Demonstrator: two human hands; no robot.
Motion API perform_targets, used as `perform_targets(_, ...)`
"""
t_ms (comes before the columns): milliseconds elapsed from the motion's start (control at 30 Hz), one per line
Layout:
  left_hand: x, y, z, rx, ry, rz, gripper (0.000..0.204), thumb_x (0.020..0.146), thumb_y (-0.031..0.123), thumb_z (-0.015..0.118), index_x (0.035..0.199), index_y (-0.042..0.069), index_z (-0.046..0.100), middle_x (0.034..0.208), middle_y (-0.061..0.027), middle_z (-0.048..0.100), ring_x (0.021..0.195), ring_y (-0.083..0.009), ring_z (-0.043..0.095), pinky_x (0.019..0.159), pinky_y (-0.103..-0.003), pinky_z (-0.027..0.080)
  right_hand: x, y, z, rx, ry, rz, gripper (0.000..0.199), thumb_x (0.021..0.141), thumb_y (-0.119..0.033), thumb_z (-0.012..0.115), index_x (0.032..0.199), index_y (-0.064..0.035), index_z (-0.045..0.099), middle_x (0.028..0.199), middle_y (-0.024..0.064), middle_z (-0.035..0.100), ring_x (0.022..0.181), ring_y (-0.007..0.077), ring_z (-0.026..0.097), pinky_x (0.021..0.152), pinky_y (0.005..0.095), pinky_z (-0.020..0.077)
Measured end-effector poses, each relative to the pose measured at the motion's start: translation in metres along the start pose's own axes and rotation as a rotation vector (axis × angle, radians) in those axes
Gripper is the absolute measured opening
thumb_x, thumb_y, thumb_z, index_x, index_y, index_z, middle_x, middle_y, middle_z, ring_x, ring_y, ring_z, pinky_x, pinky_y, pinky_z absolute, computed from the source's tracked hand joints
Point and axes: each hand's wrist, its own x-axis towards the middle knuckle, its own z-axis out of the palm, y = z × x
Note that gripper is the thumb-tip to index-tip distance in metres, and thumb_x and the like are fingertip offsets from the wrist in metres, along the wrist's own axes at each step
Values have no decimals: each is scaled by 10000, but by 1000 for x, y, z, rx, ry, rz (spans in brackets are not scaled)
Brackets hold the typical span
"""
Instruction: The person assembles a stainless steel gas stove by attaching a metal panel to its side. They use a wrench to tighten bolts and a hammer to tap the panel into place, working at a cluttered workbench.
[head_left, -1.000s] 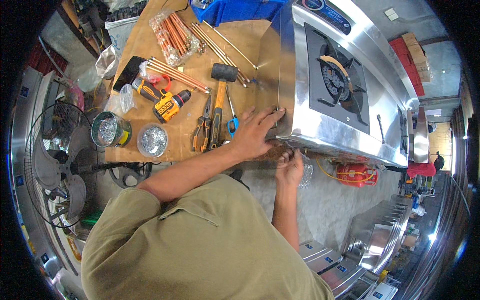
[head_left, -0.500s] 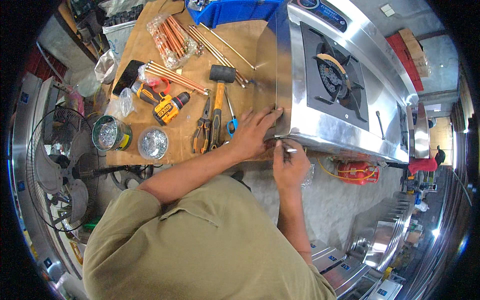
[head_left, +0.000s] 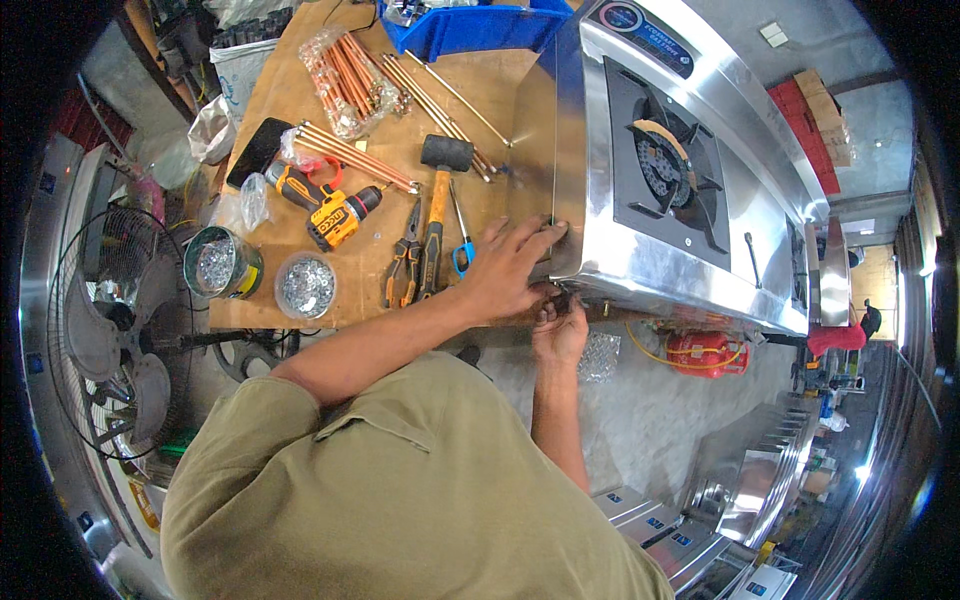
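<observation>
A stainless steel gas stove (head_left: pixel 640 262) stands at the right, its round burner (head_left: pixel 664 165) on top. My left hand (head_left: pixel 513 268) lies against the stove's near left corner, fingers stretched out and holding nothing. Just below that corner, my right hand (head_left: pixel 560 332) is closed at the stove's lower front edge. Its fingertips are bent together under the edge; whatever they hold is hidden. Beside my left forearm lie a rubber mallet (head_left: pixel 436 215), pliers (head_left: pixel 404 262) and a screwdriver with a blue handle (head_left: pixel 463 257).
The wooden table (head_left: pixel 370 295) carries a yellow cordless drill (head_left: pixel 335 215), a tub of small metal parts (head_left: pixel 305 285), a tin of parts (head_left: pixel 222 262), copper-coloured rods (head_left: pixel 360 85) and a blue bin (head_left: pixel 470 30). A fan (head_left: pixel 120 330) stands left. A red gas cylinder (head_left: pixel 707 353) sits beyond the table.
My right hand has shifted slightly left and down, its fingers curling further under the stove's edge. My left hand stays at the corner. The view has moved a little.
</observation>
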Motion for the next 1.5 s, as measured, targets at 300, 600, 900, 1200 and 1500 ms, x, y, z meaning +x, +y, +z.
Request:
perform_targets(300,0,5,-1,-30,3,-7,950,656,202,824,1475,137,347,1404,-186,453,1258,-365,495,1072,-588,327,-46,-59,16,-600,-60,-486,208,949,-211,647,995,-16,592,836,89,696,815,217,685,682,361,560)
perform_targets(600,0,1,-1,13,-42,-22,912,683,255,814,1468,112,372,1427,-179,457,1317,-355,441,1095,-546,313,-71,-68,91,-1665,-421,-948,126,867,-65,667,988,-37,656,987,144,697,916,322,673,821,378,529)
perform_targets(900,-2,-1,3,-43,7,-3,948,668,245,811,1488,151,345,1417,-184,448,1233,-379,508,1070,-584,320,-76,-61,100,-1700,-488,-908,204,795,-20,665,996,-54,678,1043,126,685,964,328,662,837,383,535)
perform_targets(1200,-10,-15,13,-84,-11,13,880,718,207,751,1497,125,350,1405,-217,447,1294,-378,440,1072,-551,304,-60,-35,98,-1729,-444,-1009,240,763,-17,702,999,-57,693,1034,122,686,930,303,666,817,387,544)
perform_targets(1500,-7,-3,7,-38,-6,-39,914,679,249,802,1480,112,383,1426,-171,461,1310,-350,448,1109,-504,310,-52,-29,68,-1327,-151,-1148,156,832,-79,736,967,-25,678,957,102,626,838,246,635,734,349,532)
